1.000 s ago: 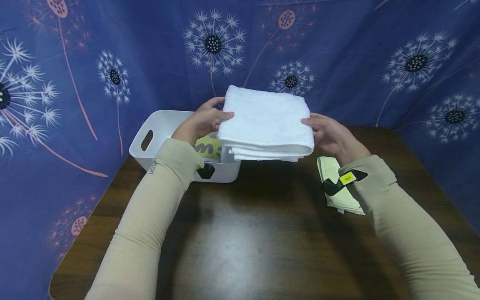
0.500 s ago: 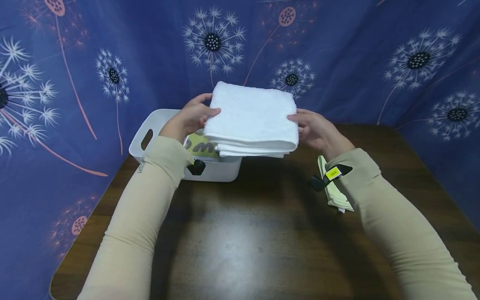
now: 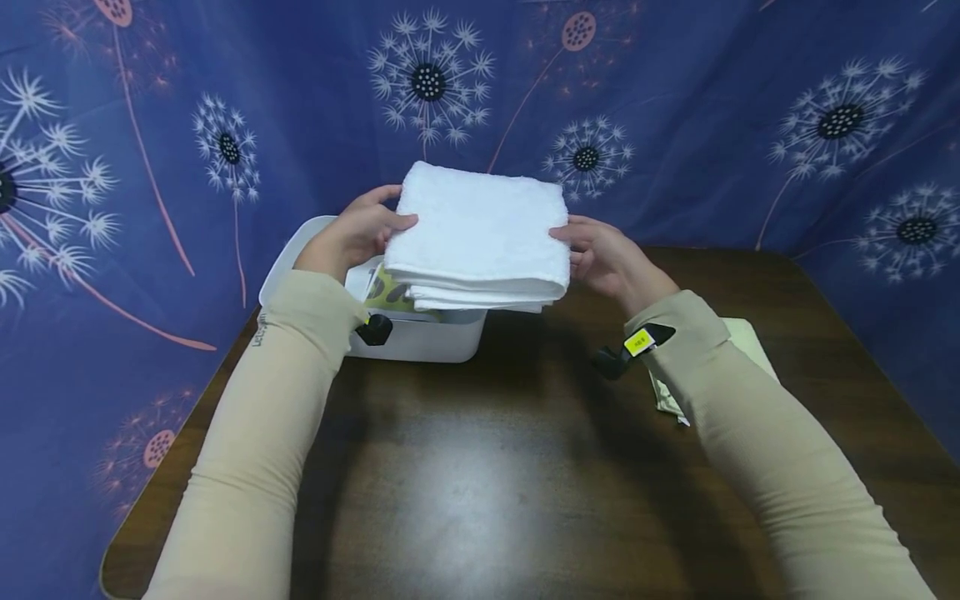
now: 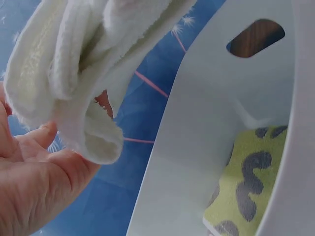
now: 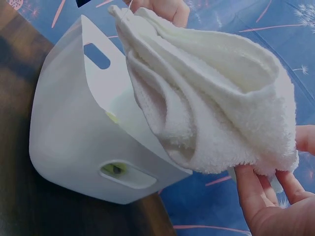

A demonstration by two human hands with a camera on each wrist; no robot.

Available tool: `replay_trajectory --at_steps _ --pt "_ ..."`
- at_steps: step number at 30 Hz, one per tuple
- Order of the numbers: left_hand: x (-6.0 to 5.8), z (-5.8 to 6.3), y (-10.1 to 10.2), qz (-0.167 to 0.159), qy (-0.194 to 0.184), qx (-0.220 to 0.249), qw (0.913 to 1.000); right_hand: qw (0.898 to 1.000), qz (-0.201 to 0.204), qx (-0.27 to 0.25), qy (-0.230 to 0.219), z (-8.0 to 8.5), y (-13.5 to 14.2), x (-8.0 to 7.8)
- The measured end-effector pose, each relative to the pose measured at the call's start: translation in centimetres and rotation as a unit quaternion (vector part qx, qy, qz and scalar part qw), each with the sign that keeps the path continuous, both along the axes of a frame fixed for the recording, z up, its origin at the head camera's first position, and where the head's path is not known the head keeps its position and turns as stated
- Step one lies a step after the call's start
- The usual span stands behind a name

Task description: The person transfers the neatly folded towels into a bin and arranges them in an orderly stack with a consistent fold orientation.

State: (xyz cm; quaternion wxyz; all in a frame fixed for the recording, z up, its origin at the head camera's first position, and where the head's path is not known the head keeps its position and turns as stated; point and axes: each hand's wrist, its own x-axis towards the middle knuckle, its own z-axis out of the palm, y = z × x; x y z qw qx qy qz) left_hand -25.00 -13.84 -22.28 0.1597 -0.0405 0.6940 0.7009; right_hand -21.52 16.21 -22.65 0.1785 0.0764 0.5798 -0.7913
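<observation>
A folded white towel [image 3: 480, 223] is held up in the air by both hands, its several layers showing along the near edge. My left hand [image 3: 352, 235] pinches its left side, thumb on top and fingers below. The right side is pinched by my right hand [image 3: 611, 260]. Beneath and to the left stands a white plastic bin [image 3: 438, 340], partly covered by the towel in the head view. Inside the bin lies a yellow-green cloth with grey markings [image 4: 251, 182]. From the right wrist view, the towel's folds [image 5: 206, 93] hang loosely beside the bin's rim.
A pale yellow folded cloth [image 3: 750, 343] lies on the brown wooden table [image 3: 465, 483], partly hidden under the right forearm. A blue curtain with dandelion prints [image 3: 300, 100] hangs behind and to both sides of the table. The bin has oval handle holes in its ends.
Both hands have carried the towel leftward, farther over the bin. The right forearm has shifted left across the pale yellow cloth. The grips look the same.
</observation>
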Motion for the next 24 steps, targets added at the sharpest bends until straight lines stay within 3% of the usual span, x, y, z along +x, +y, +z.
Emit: replay_trajectory --at_steps 24 --pt "0.2 0.6 -4.0 -0.013 0.016 -0.021 0.9996 1.000 -0.006 0.015 -0.009 -0.1 -4.3 -1.1"
